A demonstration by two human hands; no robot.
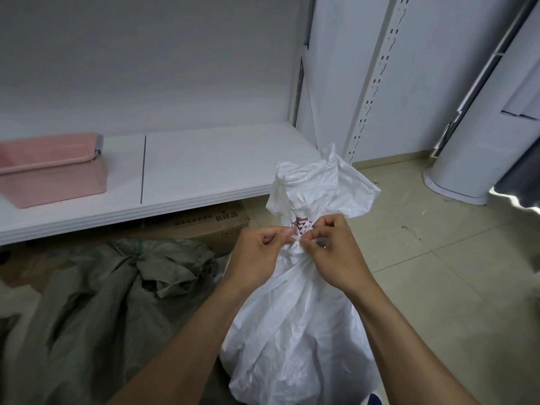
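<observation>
Fingertips of both hands pinch the gathered neck of the crinkled white plastic sack [295, 311], lower centre of the frame: left hand [257, 255] and right hand [336, 252] meet there, probably working its knot, beside the white shelf [204, 168].

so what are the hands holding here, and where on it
Both hands pinch the white sack at its tied neck: the left hand from the left, the right hand from the right, fingertips meeting at the knot.
</observation>
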